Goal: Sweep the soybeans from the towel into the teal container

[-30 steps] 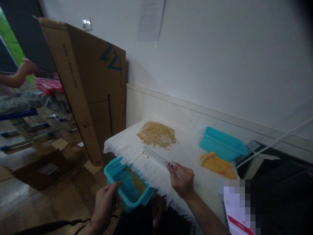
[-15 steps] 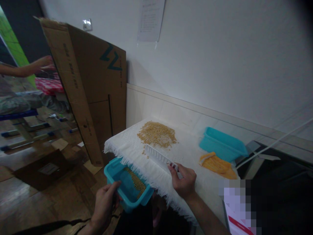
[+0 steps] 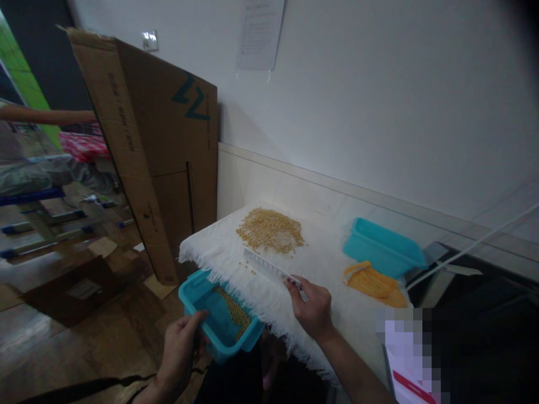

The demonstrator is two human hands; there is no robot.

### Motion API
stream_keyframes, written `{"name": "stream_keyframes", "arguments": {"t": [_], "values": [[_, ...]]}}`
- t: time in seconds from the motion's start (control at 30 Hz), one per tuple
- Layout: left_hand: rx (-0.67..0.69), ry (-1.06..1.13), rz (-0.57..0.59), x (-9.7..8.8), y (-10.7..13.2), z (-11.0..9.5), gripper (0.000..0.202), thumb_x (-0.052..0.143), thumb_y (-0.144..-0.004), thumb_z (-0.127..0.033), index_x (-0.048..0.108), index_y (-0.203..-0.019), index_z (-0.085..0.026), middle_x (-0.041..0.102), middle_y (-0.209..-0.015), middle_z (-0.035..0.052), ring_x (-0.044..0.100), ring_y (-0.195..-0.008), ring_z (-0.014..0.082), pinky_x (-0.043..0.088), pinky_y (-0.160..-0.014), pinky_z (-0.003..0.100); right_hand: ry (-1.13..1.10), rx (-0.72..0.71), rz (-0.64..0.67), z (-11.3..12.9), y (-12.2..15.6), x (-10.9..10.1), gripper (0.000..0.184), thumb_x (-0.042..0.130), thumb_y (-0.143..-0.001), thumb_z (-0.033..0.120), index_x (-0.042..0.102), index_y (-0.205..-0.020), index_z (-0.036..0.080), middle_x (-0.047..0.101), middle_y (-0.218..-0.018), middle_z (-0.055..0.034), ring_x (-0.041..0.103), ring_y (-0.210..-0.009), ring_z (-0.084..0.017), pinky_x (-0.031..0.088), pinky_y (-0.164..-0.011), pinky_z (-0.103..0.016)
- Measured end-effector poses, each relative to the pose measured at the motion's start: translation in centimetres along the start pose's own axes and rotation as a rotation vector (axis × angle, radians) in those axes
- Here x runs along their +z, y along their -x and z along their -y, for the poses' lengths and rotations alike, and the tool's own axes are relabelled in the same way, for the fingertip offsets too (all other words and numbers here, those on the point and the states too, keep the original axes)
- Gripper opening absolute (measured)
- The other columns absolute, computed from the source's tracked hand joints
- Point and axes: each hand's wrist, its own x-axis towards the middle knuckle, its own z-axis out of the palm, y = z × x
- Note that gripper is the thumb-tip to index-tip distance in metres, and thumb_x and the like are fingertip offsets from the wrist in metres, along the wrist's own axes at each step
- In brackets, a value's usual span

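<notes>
My left hand (image 3: 182, 349) is closed on the near-left rim of a teal plastic tub (image 3: 229, 350), held below the table's fringed edge. Yellow soybeans (image 3: 236, 317) lie along the right side inside this tub. Over the white tablecloth (image 3: 328, 255), my right hand (image 3: 310, 307) grips one end of a white slotted plastic strip (image 3: 265, 262). The strip slants away to the left, its far end close to a few stray beans. Just beyond it, a spread pile of soybeans (image 3: 269, 227) rests on the cloth.
A second teal tub (image 3: 385, 247) and an orange cloth (image 3: 374, 283) sit on the right of the table. To the left stands a tall cardboard box (image 3: 168, 140), with another person's arm (image 3: 46, 116) behind it. A white wall (image 3: 357, 101) rises behind the table.
My right hand has moved the white strip slightly left and toward me, near the stray beans. The left hand and its tub stay about where they were. The other person's arm has lowered.
</notes>
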Motion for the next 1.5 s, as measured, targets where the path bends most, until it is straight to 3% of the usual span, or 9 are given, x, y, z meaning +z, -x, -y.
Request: {"name": "stream_keyframes", "arguments": {"t": [0.5,0.77,1.03,1.5], "values": [[0.001,-0.018,-0.011,-0.2,-0.3,0.1,0.046,0.063,-0.068,-0.052,0.050,-0.039,-0.019,0.042,-0.025,-0.0045,0.032,-0.024,0.0073,0.021,-0.029,0.019,-0.239,0.126,0.181,-0.5,-0.1,1.1,0.020,0.057,-0.089,0.022,0.069,-0.105,0.023,0.074,-0.096,-0.0023,0.071,-0.087,-0.018,0.058,-0.078,-0.029],[-0.002,0.011,-0.009,-0.1,-0.5,0.2,0.043,0.064,-0.067,-0.050,0.049,-0.040,-0.020,0.044,-0.027,-0.0052,0.035,-0.024,0.0079,0.023,-0.028,0.019,-0.274,0.113,0.183,-0.5,-0.2,1.1,0.018,0.059,-0.087,0.020,0.070,-0.101,0.022,0.074,-0.094,-0.0025,0.071,-0.084,-0.018,0.058,-0.078,-0.028],[-0.004,-0.006,-0.009,-0.2,-0.4,0.1,0.045,0.062,-0.069,-0.049,0.051,-0.039,-0.019,0.042,-0.025,-0.0041,0.033,-0.024,0.0075,0.022,-0.029,0.019,-0.261,0.172,0.141,0.0,-0.3,0.8,0.015,0.060,-0.087,0.025,0.071,-0.096,0.022,0.075,-0.086,-0.0007,0.072,-0.073,-0.016,0.058,-0.068,-0.025],[-0.009,-0.017,-0.011,-0.1,-0.1,-0.2,0.045,0.062,-0.068,-0.051,0.048,-0.039,-0.020,0.042,-0.025,-0.0045,0.033,-0.025,0.0085,0.022,-0.029,0.020,-0.294,0.019,0.212,0.7,-0.3,0.4,0.021,0.056,-0.087,0.017,0.069,-0.103,0.023,0.074,-0.093,-0.0014,0.071,-0.084,-0.015,0.057,-0.076,-0.024]]}}
